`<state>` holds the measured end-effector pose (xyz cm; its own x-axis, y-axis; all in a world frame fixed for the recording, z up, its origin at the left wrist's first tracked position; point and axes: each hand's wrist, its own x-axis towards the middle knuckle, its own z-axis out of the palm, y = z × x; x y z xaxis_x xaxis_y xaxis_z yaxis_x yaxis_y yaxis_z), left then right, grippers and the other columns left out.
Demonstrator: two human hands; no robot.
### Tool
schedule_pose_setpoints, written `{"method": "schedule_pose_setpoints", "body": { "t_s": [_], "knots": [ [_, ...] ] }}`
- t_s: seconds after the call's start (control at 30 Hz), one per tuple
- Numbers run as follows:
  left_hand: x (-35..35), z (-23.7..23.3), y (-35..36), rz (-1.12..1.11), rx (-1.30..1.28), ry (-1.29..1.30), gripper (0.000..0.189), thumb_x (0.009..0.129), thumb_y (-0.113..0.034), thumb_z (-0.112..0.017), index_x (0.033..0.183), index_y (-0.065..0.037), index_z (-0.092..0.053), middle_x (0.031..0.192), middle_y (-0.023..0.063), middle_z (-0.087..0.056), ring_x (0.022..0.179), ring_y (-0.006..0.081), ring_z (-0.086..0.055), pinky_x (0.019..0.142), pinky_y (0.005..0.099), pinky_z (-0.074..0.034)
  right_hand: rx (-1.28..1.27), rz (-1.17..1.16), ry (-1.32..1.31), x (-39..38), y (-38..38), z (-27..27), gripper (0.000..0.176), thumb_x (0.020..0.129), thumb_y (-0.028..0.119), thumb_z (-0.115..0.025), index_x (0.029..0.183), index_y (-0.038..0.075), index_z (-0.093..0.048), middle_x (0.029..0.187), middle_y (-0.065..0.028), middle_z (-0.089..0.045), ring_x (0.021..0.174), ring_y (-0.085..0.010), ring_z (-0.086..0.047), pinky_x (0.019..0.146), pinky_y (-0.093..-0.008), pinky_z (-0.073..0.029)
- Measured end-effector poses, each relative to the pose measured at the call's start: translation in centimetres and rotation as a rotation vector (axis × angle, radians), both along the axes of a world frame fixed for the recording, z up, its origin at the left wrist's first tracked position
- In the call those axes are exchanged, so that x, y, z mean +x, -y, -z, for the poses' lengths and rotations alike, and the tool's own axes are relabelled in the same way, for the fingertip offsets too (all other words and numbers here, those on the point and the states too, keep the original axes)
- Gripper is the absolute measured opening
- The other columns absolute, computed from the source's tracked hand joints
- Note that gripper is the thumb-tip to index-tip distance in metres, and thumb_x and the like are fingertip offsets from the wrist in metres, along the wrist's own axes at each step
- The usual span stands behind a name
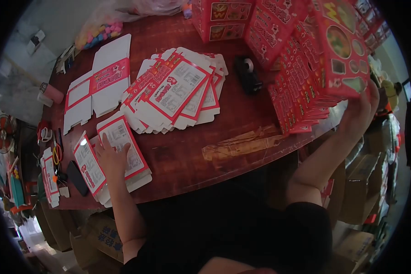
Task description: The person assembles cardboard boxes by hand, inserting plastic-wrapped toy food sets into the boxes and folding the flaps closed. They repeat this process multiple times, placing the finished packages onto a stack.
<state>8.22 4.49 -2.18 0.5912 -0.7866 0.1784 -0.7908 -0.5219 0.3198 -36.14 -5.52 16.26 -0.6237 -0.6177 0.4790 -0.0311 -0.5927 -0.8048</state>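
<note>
My left hand lies with spread fingers on a flat red-and-white printed carton at the table's left front. Another flat carton lies beside it, under the hand's left side. At the right, my right hand is raised, its fingers at the lower corner of a red box with printed pictures and round shapes. Its fingertips are partly hidden by the box. Just left of and below that box stand many red folded cartons, packed close together.
A fanned pile of flat cartons covers the middle of the table. Near it are a black tape dispenser and unfolded cartons. A black phone and yellow-handled scissors lie left. Cardboard boxes stand right.
</note>
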Motion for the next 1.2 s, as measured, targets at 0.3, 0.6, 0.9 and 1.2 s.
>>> {"method": "schedule_pose_setpoints", "body": {
  "t_s": [0.3, 0.6, 0.9, 1.2],
  "knots": [
    [2.3, 1.6, -0.2, -0.116, -0.035, -0.147, 0.100, 0.061, -0.022, -0.080, 0.140, -0.007, -0.021, 0.132, 0.0228, -0.036, 0.113, 0.0384, -0.047, 0.094, 0.0425, -0.042, 0.271, 0.176, -0.700, -13.7, 4.8, 1.2, 0.032, 0.087, 0.018, -0.054, 0.116, 0.005, -0.057, 0.114, -0.0110, -0.056, 0.103, -0.0187, -0.054, 0.088, -0.0309, -0.043],
    [1.1, -2.5, -1.1, -0.033, -0.493, -0.636, 0.075, 0.081, -0.006, -0.062, 0.140, -0.001, -0.016, 0.106, 0.0172, -0.058, 0.093, 0.0217, -0.060, 0.081, 0.0308, -0.048, -0.543, 0.330, -0.725, -1.1, 1.2, 7.3, 0.037, 0.083, 0.010, -0.061, 0.114, -0.001, -0.044, 0.111, -0.0162, -0.048, 0.106, -0.0220, -0.048, 0.090, -0.0351, -0.040],
    [-7.5, -6.5, -1.6, 0.333, -0.580, -0.866, 0.082, 0.081, -0.001, -0.060, 0.143, -0.006, -0.006, 0.120, 0.0199, -0.049, 0.103, 0.0221, -0.055, 0.087, 0.0318, -0.045, 0.296, -1.077, -0.310, 16.9, -0.5, 17.0, 0.074, 0.084, 0.018, -0.060, 0.143, 0.011, -0.016, 0.136, -0.0167, -0.031, 0.121, -0.0260, -0.038, 0.099, -0.0394, -0.033],
    [-9.1, -0.6, 1.1, 0.601, -0.264, -1.056, 0.072, 0.075, 0.001, -0.064, 0.134, -0.008, -0.024, 0.118, 0.0156, -0.047, 0.107, 0.0216, -0.051, 0.092, 0.0347, -0.043, 0.540, -1.449, 0.038, 17.4, 0.3, 19.2, 0.042, 0.091, 0.025, -0.054, 0.128, 0.009, -0.040, 0.122, -0.0099, -0.047, 0.115, -0.0160, -0.040, 0.097, -0.0310, -0.033]
  ]
}}
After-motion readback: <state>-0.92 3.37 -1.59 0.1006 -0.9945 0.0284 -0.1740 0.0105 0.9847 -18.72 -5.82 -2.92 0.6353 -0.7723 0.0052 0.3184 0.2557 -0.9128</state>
